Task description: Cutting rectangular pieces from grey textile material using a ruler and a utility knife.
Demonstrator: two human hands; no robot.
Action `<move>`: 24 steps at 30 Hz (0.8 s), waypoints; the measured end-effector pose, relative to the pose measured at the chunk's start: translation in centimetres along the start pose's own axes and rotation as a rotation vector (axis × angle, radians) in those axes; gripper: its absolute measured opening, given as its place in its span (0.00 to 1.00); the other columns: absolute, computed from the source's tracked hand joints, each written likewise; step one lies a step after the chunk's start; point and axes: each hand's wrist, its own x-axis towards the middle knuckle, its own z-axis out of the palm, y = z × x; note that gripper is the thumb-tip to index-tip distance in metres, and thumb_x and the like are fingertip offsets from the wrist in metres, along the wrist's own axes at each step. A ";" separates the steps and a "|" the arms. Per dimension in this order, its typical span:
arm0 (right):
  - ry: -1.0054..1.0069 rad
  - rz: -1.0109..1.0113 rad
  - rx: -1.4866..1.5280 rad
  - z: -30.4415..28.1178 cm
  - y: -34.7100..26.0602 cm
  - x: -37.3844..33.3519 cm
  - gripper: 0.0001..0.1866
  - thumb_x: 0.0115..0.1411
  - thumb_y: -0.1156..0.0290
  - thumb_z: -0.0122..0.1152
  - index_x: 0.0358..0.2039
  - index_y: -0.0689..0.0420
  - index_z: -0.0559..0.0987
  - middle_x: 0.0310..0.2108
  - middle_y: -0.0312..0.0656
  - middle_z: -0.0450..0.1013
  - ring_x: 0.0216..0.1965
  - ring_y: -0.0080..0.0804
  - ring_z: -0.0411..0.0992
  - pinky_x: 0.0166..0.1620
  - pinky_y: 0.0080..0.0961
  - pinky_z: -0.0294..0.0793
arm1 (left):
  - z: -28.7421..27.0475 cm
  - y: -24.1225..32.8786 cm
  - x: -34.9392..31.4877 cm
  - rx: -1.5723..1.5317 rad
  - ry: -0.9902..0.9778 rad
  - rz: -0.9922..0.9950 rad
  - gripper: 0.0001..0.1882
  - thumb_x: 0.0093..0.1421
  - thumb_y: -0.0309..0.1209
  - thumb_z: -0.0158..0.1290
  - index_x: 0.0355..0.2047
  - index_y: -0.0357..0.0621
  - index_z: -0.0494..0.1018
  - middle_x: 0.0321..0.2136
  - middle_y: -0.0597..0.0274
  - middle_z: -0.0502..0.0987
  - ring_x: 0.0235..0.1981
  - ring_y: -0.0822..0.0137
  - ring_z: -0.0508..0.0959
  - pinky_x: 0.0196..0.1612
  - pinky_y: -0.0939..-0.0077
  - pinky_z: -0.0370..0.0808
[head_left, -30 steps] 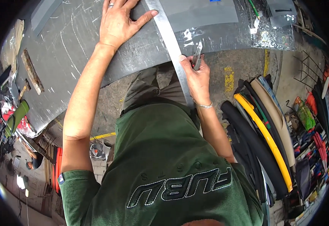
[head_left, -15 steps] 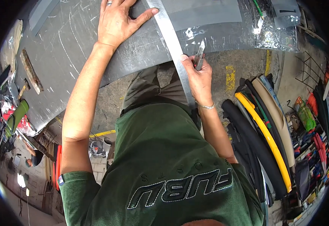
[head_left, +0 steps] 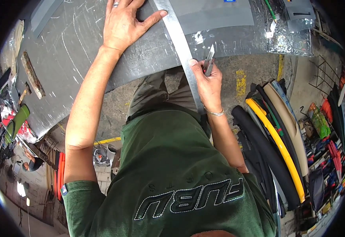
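A long metal straightedge [head_left: 176,33] runs from the top of the view across the dark grey worktop and past its near edge toward my body. My left hand [head_left: 126,24] lies flat on the worktop with its fingers spread, the thumb tip reaching the straightedge's left side. Some of its fingertips are cut off by the upper rim. My right hand [head_left: 209,81] is closed just off the near edge. It grips a utility knife [head_left: 208,65], blade out and pointing away from me, while its thumb presses on the straightedge.
A translucent grey sheet [head_left: 216,15] lies right of the straightedge. Clear plastic packaging [head_left: 289,41] is at the worktop's far right. Wood pieces [head_left: 32,75] rest at left. Rolls of material, one yellow [head_left: 277,146], lean on the right. Another person [head_left: 33,162] is at far left.
Both hands keep nearly the same positions. The view has shifted slightly, and a small blue label now shows at the top edge on the grey sheet.
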 end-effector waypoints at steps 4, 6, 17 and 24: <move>0.012 -0.036 -0.039 -0.1 0.3 0.2 0.15 0.63 0.62 0.73 0.28 0.58 0.78 0.23 0.24 0.67 0.27 0.13 0.60 0.31 0.18 0.62 | -0.1 0.0 0.1 -0.001 0.005 0.007 0.38 0.54 0.51 0.67 0.61 0.45 0.74 0.61 0.50 0.72 0.69 0.43 0.63 0.73 0.41 0.53; -0.005 -0.041 -0.124 0.1 0.4 0.1 0.15 0.64 0.62 0.72 0.29 0.59 0.78 0.24 0.25 0.67 0.28 0.14 0.60 0.31 0.18 0.62 | 3.1 -2.4 -0.2 -0.370 0.235 0.166 0.39 0.54 0.51 0.67 0.61 0.44 0.74 0.61 0.50 0.72 0.70 0.43 0.63 0.73 0.41 0.53; -0.005 -0.033 -0.008 0.0 0.3 -0.3 0.16 0.65 0.63 0.72 0.28 0.57 0.76 0.24 0.22 0.65 0.27 0.11 0.57 0.31 0.16 0.58 | 2.0 -2.2 -0.7 0.047 0.147 0.069 0.37 0.56 0.63 0.62 0.60 0.59 0.76 0.63 0.68 0.73 0.71 0.57 0.64 0.74 0.45 0.53; 0.015 -0.029 -0.043 -0.1 0.2 -0.1 0.15 0.65 0.66 0.71 0.27 0.59 0.76 0.22 0.25 0.66 0.26 0.13 0.59 0.30 0.17 0.62 | 2.0 -2.0 -0.5 0.023 0.119 0.062 0.37 0.56 0.63 0.62 0.61 0.59 0.75 0.63 0.67 0.72 0.71 0.57 0.62 0.74 0.44 0.52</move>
